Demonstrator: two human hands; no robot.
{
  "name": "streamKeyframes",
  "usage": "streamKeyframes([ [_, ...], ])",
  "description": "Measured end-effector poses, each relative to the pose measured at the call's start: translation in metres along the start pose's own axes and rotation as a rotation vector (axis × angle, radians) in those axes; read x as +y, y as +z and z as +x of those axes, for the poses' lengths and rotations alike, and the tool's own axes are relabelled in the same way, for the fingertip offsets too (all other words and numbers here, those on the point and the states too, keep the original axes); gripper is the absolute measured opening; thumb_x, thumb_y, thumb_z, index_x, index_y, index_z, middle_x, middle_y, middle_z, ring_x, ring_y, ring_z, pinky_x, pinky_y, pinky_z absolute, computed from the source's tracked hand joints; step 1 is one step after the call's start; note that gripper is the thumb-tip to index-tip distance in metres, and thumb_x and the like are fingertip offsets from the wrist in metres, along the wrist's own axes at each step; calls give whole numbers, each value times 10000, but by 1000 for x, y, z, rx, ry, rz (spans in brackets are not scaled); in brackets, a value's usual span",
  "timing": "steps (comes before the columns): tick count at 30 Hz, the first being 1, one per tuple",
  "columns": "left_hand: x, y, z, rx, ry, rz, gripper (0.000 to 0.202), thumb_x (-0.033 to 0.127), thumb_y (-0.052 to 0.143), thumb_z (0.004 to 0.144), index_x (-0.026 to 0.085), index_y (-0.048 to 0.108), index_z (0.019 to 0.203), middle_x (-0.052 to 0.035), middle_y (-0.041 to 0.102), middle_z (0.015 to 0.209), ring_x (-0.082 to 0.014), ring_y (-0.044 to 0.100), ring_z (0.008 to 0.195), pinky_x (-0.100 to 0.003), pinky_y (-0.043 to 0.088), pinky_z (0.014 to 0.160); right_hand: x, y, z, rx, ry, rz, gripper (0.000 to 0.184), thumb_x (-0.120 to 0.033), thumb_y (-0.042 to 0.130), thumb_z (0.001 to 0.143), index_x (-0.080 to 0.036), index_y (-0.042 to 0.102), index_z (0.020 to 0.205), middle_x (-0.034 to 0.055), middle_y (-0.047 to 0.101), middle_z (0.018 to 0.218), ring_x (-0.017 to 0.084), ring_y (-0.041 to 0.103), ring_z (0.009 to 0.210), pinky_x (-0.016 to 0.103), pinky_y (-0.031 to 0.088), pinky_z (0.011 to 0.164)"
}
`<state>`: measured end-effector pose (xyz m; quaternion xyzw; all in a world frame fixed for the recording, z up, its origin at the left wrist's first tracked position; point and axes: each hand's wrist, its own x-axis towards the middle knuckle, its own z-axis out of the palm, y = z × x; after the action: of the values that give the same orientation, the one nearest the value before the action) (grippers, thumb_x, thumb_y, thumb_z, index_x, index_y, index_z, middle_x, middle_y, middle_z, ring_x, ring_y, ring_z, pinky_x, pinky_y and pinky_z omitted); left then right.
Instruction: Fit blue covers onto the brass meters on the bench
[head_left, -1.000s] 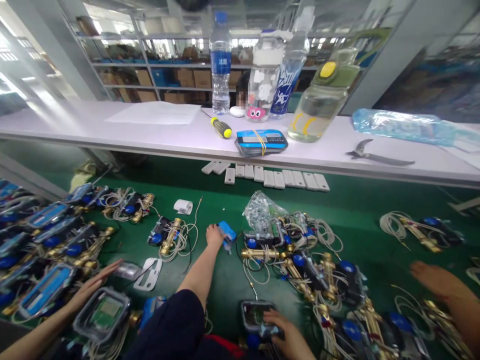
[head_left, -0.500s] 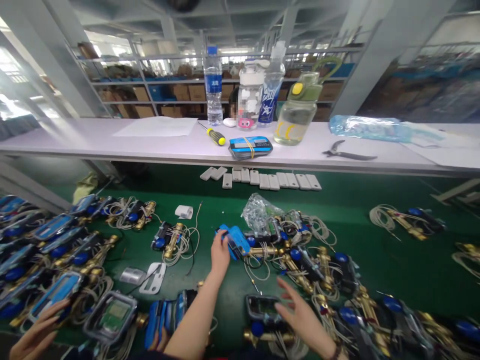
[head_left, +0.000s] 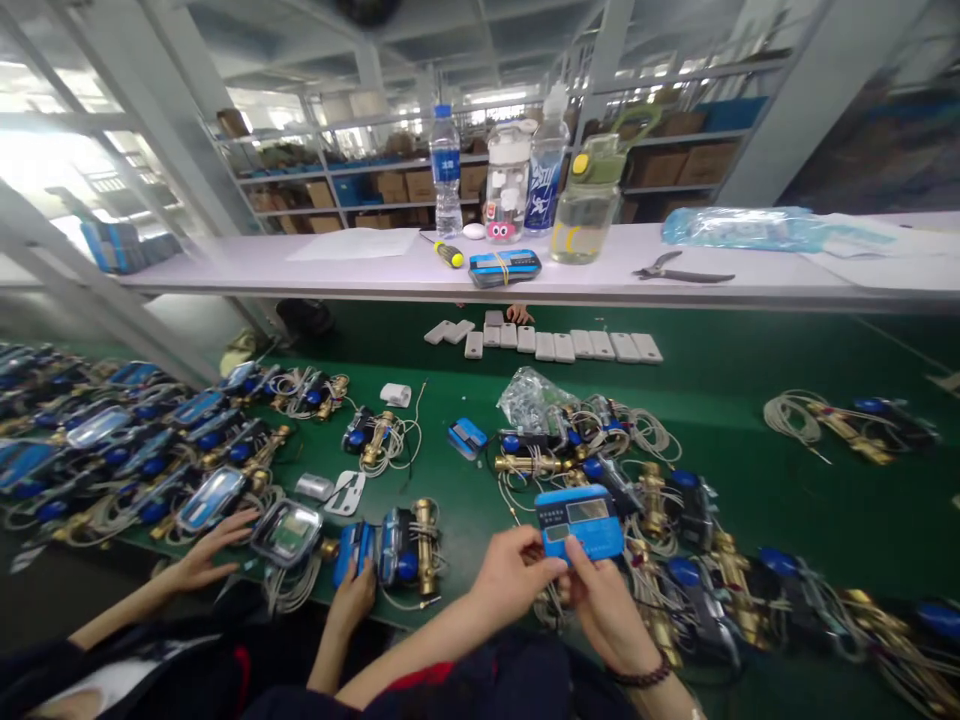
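Observation:
A blue faceplate (head_left: 600, 540) with two window areas and printed lettering is held up over the near edge of the bench. My left hand (head_left: 510, 575) pinches its lower left corner. On its lower edge, my right hand (head_left: 600, 600) grips with the thumb on the front face. Behind the hands, a meter with coiled cable is mostly hidden. Farther back, more blue faceplates (head_left: 466, 437) lie on the green bench top. Beside them sits a meter with a brass pipe (head_left: 529, 464), below a crumpled clear plastic bag (head_left: 536, 398).
At left, a co-worker's hands (head_left: 356, 595) handle a blue-faced piece beside an open meter case (head_left: 287, 532). Brass meters (head_left: 720, 570) with cables crowd both sides. White rectangular pieces (head_left: 583, 345) line the back. Bottles (head_left: 585, 215) and pliers (head_left: 686, 270) stand or lie on the shelf.
My left hand has brought a blue faceplate from the pile toward me, and my right hand has closed on it too. The view has shifted, showing more of the co-worker at left.

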<state>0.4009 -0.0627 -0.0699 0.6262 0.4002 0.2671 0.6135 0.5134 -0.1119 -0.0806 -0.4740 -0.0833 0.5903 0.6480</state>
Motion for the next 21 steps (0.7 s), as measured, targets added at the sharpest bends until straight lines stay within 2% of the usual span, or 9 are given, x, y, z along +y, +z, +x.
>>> streamKeyframes([
  [2,2,6,-9,81,109,120,135,181,734,626,135,607,618,17,583,608,-105,521,611,-211,412,602,7,-8,-4,-71,168,84,418,-452,836,492,-145,566,582,-88,434,388,5,304,310,113,247,293],
  [5,5,12,-21,153,218,251,184,182,790,568,148,614,612,13,593,648,-104,516,642,-199,415,618,21,-22,-9,-281,431,158,420,-385,849,489,-149,503,508,-127,311,357,-28,131,289,96,141,271],
  [7,3,15,-27,172,213,276,179,188,789,576,151,620,619,14,597,640,-97,516,616,-189,418,594,28,-29,-11,-424,524,147,432,-343,841,509,-158,453,472,-134,261,355,-27,96,296,98,137,276],
  [9,0,16,-32,204,190,303,186,206,795,576,152,619,598,16,598,612,-95,520,596,-188,426,591,33,-33,-14,-513,548,98,448,-341,825,535,-165,420,463,-133,233,360,-20,89,301,102,138,284],
  [12,-3,15,-38,243,169,333,178,245,792,593,158,637,594,1,640,633,-105,554,612,-198,453,626,34,-32,-18,-529,499,-15,496,-440,789,563,-177,381,462,-128,215,376,-10,65,317,114,121,294],
  [15,-3,13,-45,231,172,324,113,267,744,660,173,680,656,-14,695,703,-113,599,640,-206,483,671,31,-26,-22,-484,376,-130,552,-566,745,557,-191,349,469,-127,199,386,-4,54,324,133,109,300],
  [18,-2,11,-51,240,200,326,104,289,701,701,186,706,710,-20,719,736,-119,624,643,-213,503,709,26,-18,-25,-405,239,-239,576,-644,675,595,-200,334,463,-117,201,365,7,99,312,160,124,310],
  [21,-1,13,-55,261,247,354,122,274,646,726,184,717,768,-33,723,748,-124,632,639,-215,513,703,24,-15,-28,-266,95,-325,615,-708,614,611,-204,306,442,-98,224,354,26,183,321,188,171,333],
])
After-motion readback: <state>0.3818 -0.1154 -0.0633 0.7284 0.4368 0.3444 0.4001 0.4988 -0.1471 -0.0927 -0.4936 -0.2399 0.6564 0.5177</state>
